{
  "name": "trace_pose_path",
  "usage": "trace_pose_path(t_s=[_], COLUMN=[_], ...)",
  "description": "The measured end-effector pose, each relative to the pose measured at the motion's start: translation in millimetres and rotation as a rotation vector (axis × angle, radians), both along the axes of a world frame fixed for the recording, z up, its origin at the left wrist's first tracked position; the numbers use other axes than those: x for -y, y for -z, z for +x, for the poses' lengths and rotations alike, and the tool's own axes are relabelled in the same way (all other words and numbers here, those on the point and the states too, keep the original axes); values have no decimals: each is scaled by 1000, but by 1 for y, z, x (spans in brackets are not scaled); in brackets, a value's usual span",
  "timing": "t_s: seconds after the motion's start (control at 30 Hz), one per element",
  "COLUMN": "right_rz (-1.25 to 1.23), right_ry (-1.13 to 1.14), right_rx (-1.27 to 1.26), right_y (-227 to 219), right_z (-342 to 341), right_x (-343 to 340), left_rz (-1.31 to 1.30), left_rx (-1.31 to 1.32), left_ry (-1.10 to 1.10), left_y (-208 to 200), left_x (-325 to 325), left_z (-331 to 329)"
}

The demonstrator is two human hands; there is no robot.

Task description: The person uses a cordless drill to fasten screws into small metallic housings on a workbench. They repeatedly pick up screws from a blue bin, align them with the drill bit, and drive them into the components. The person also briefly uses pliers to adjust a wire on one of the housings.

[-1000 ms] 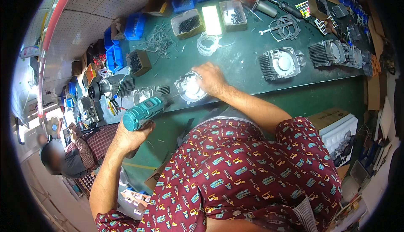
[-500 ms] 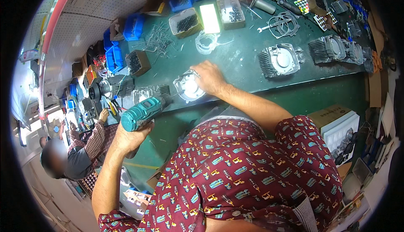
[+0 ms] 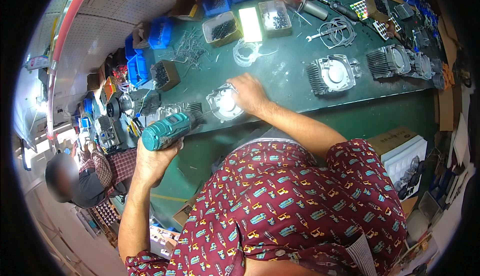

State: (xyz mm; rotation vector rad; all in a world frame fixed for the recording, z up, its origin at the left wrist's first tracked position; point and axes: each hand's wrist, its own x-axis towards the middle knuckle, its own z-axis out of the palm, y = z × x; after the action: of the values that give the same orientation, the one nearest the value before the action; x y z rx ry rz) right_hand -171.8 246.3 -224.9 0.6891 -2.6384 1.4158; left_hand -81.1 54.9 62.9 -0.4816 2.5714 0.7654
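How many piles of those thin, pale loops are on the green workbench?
2. The left pile lies beyond the right hand, just nearer than the bright white panel; the right pile lies farther right, overlapped by a wrench. Others may be hidden.

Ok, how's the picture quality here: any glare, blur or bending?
In the head view, the metal casting at the right hand shows glare, and the pale sheet looks washed out; in the head view, the red pole bows with fisheye distortion; also there, the co-worker's head is blurred.
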Motion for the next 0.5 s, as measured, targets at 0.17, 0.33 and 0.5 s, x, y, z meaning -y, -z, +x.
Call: trace_pose_path(t_s=[0.17,0.33,0.5], right_rz=[7,25,16], right_ry=[-4,-2,-36], right_rx=[28,1,61], right_y=[-1,-5,-8], right_z=[-1,1,3], right_x=[1,0,-1], left_rz=[54,64,-160], left_rx=[-70,33,250], left_ry=[90,276,211], left_y=[3,-3,4], left_x=[2,10,25], left_z=[-4,-11,-10])
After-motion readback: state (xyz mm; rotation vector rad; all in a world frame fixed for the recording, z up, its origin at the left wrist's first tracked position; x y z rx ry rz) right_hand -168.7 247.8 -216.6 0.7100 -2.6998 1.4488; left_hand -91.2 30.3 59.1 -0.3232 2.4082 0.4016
